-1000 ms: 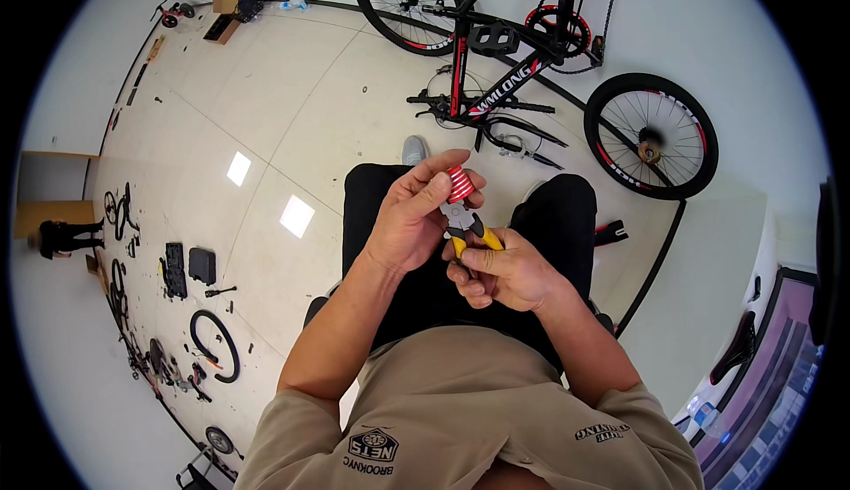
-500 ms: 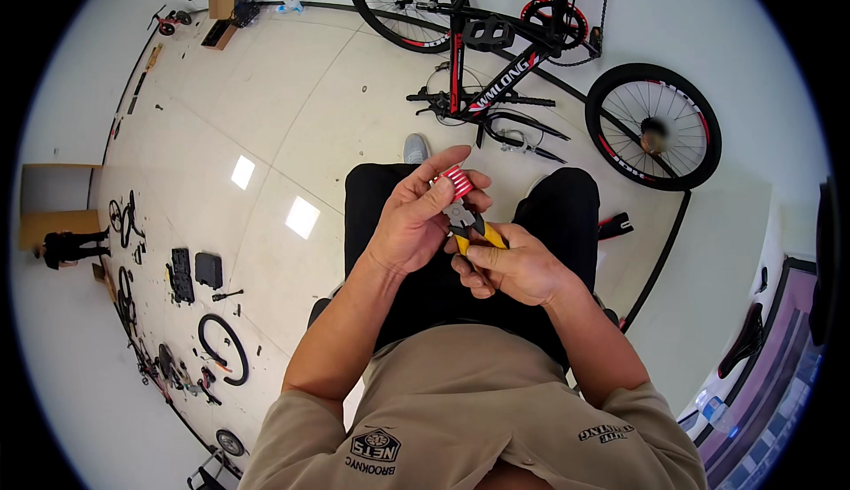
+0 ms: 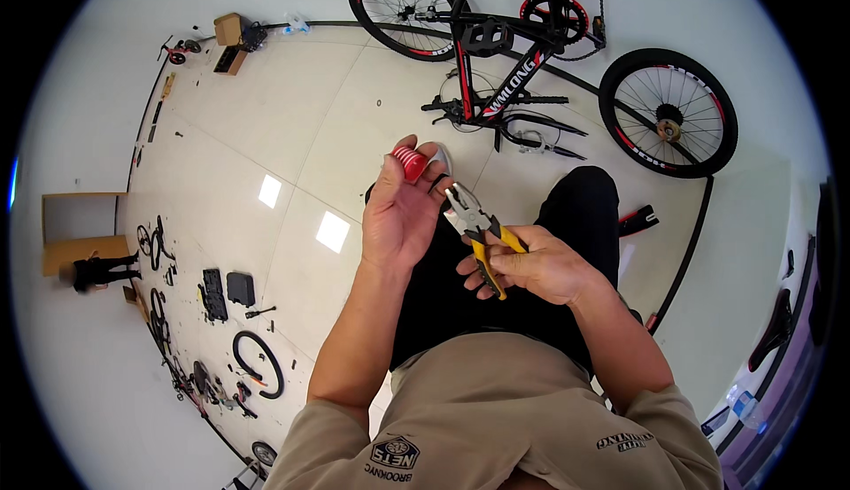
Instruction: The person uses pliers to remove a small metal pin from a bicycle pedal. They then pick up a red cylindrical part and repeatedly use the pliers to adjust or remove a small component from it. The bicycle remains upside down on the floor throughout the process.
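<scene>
Above the seated person's black-trousered lap, the left hand (image 3: pixel 398 224) pinches a small, rounded red-and-white striped piece (image 3: pixel 410 163) between thumb and forefinger, its bands running across a curved surface. It lies at the tip of the thumb, up and away from the palm; the remaining fingers curl loosely beside it. The right hand (image 3: pixel 544 269) wraps around a pair of combination pliers (image 3: pixel 472 216), thumb pressed over the handles and fingers bent beneath. The pliers have a grey metal head and yellow-and-black grips that stand spread apart. Their nose reaches near the left hand's curled fingers; whether they touch cannot be told.

By the far wall sits an open brown cardboard box (image 3: pixel 228 30), its dark contents too small to make out. On the glossy pale tiled floor (image 3: pixel 332 136) lies a black moulded tool case (image 3: pixel 212 295), near a curved black tube (image 3: pixel 266 348). Ahead, a black-and-red bicycle frame (image 3: pixel 515 83) rests near a spoked wheel (image 3: pixel 668 129). At the right is a clear plastic bottle (image 3: pixel 748 408).
</scene>
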`<state>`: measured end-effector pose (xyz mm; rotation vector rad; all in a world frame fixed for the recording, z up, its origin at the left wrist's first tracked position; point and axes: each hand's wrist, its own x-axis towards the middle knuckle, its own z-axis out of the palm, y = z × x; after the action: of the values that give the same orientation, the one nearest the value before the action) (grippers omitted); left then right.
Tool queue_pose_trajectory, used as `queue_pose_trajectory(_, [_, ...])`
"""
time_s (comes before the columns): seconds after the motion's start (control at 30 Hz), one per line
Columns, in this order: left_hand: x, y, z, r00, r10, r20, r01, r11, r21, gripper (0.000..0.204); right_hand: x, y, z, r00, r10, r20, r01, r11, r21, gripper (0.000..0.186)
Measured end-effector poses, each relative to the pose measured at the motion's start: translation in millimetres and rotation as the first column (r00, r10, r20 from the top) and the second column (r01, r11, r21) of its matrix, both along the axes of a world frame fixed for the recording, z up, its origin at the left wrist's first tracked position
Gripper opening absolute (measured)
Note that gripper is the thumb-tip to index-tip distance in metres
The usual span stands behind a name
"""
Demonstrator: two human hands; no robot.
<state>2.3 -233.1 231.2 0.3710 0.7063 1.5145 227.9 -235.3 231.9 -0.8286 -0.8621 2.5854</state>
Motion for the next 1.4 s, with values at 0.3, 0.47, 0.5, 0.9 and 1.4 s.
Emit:
queue_pose_trajectory(0.3, [-6, -14, 3, 0.966, -0.048, 0.253, 0.083, 0.988, -0.132, 0.048, -3, 5, -13, 0.922, -0.22, 0.318, 0.059, 0.893, 0.447, 0.029])
queue_pose_trajectory(0.47, [3, -16, 11, 0.936, -0.077, 0.344, 0.145, 0.974, -0.176, 0.044, -5, 0, -16, 0.891, -0.23, 0.392, -0.025, 0.837, 0.546, 0.025])
queue_pose_trajectory(0.5, [4, -16, 12, 0.936, -0.077, 0.344, 0.152, 0.968, -0.198, 0.043, -6, -1, -16, 0.893, -0.236, 0.384, -0.013, 0.837, 0.546, 0.025])
queue_pose_trajectory(0.9, [9, -19, 9, 0.99, -0.1, 0.103, 0.122, 0.965, -0.231, 0.026, -8, -1, -12, 0.909, -0.25, 0.334, 0.021, 0.827, 0.562, 0.023])
queue_pose_trajectory(1.4, [-5, -20, -6, 0.933, -0.069, -0.353, 0.057, 0.997, -0.045, 0.012, -8, 0, -13, 0.969, -0.058, 0.242, -0.041, 0.921, 0.387, 0.024])
